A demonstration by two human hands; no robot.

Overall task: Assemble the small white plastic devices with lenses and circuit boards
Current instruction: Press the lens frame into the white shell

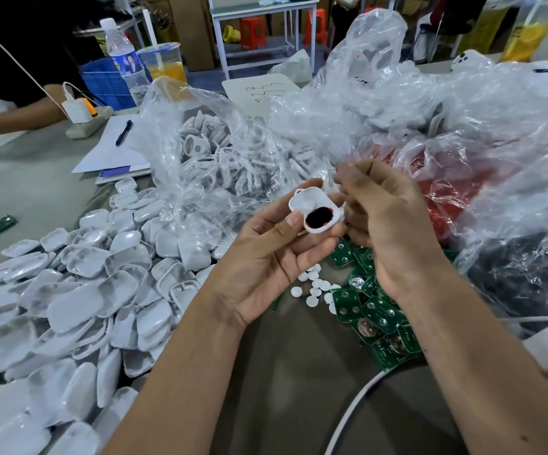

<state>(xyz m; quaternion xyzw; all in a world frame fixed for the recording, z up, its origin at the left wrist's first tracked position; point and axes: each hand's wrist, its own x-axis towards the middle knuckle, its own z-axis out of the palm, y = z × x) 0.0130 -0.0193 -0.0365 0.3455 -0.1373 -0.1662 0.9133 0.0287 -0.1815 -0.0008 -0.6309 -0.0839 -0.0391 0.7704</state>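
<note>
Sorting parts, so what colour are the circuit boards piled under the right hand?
Green, with small silver spots, circuit boards; the head view shows them clearly.

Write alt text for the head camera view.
A left hand holds an open white shell while the right hand works at its edge. White covers are heaped at left, green circuit boards lie below.

Right hand seen from back; fingertips hidden, so cannot tell what they pinch. Shell part covered by left hand thumb and right fingers. Dark thing inside shell too blurry to name. White shell pile cut off by left and bottom edge. Boards part hidden under right arm. Red things in bag blurred by plastic. Writing on card too small to read.
</note>
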